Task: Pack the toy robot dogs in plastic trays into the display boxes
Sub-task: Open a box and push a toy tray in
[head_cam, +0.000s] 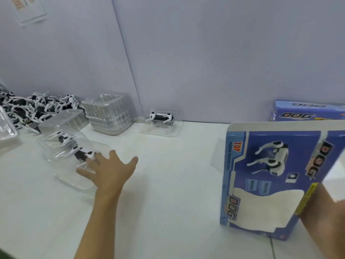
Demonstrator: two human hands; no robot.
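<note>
- Presently the left hand (110, 171) reaches out over the white tabletop (168, 202) toward ten o'clock, fingers spread and straight, its grip released; the fingertips (91, 162) touch the nearest clear plastic tray holding a black-and-white toy robot dog (82, 156).
- Just behind that tray, further toward ten o'clock, lies a second clear tray with a toy dog (63, 137) in it.
- At three o'clock the right hand (317, 210) grasps the lower right edge of a blue cardboard display box printed with a robot dog and the word DOG (270, 174), held tilted, its lower corner near the tabletop; how the fingers lie behind the box is hidden.
- At twelve o'clock, against the pale wall (205, 53), stands a third trayed toy dog (161, 118).
- At eleven o'clock sits a stack of empty clear trays (108, 113), and beyond it a heap of loose black-and-white toy dogs (33, 105).
- At two o'clock lies another blue DOG box (308, 111).
</note>
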